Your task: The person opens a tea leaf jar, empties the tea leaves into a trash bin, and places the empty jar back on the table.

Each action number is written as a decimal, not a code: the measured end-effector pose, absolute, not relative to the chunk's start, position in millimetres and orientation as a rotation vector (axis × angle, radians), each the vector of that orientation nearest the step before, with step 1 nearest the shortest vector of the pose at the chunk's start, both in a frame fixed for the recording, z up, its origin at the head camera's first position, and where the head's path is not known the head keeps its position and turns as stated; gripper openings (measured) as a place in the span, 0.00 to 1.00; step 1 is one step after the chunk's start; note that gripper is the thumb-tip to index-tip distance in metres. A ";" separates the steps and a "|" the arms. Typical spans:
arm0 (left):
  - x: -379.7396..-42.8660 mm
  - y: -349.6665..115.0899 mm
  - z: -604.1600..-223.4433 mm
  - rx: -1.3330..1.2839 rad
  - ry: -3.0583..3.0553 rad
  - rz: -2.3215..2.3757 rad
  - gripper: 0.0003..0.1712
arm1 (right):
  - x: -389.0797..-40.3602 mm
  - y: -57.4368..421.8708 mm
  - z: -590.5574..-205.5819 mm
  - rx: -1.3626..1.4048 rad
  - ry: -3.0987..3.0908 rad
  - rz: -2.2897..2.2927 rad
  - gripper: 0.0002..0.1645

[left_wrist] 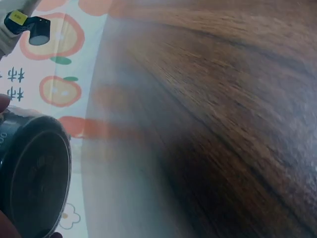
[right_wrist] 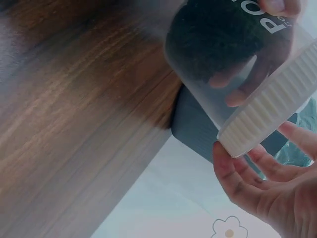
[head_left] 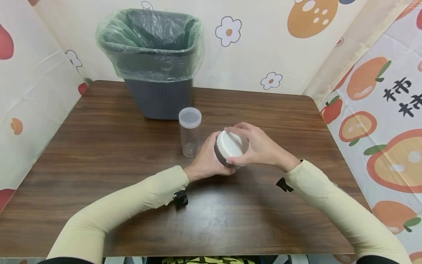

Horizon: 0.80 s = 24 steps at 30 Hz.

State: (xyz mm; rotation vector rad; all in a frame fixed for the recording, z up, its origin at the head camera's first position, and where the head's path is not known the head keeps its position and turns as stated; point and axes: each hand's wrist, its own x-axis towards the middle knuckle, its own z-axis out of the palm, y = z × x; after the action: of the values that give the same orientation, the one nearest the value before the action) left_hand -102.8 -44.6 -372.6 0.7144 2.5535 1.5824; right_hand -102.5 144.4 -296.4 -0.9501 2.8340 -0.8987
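Over the middle of the table, my left hand (head_left: 208,158) holds a clear plastic jar (right_wrist: 210,44), its fingers curled round the body. Dark contents and white lettering show through the jar's wall in the right wrist view. My right hand (head_left: 262,146) grips the rim of the white ribbed lid (head_left: 232,144), thumb on the near side and fingers on the far side. The lid sits on the jar's mouth, and the jar is tilted. The jar's round dark base (left_wrist: 42,178) shows in the left wrist view.
Just left of the hands stands a clear cylindrical container (head_left: 190,137) with a translucent lid. Behind it, a dark grey bin (head_left: 161,97) lined with a green bag (head_left: 158,66) stands at the table's back edge. Patterned cloth (head_left: 250,55) hangs around the wooden table (head_left: 132,146).
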 end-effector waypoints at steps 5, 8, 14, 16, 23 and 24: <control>-102.0 -50.1 -377.3 0.795 2.428 1.623 0.63 | -98.6 147.8 -298.7 -1.066 2.778 -0.882 0.47; -102.1 -54.1 -376.7 0.858 2.285 1.682 0.62 | -98.0 149.9 -296.9 -1.204 2.727 -0.882 0.47; -102.7 -63.2 -371.1 0.934 2.154 1.686 0.60 | -97.5 151.0 -290.1 -1.386 2.589 -0.870 0.48; -102.6 -65.0 -370.6 0.958 2.150 1.674 0.60 | -96.6 151.3 -288.0 -1.385 2.535 -0.867 0.49; -100.0 -69.9 -374.7 0.976 2.250 1.653 0.62 | -94.4 149.2 -286.7 -1.127 2.568 -0.791 0.57; -99.5 -70.0 -374.6 0.979 2.285 1.636 0.62 | -93.6 147.6 -286.4 -1.050 2.625 -0.742 0.56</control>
State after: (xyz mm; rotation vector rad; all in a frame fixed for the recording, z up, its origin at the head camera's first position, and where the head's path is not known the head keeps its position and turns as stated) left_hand -99.5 -70.0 -374.6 0.9786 2.2848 1.6356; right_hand -93.6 147.6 -286.4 -1.0497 2.6253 -0.7423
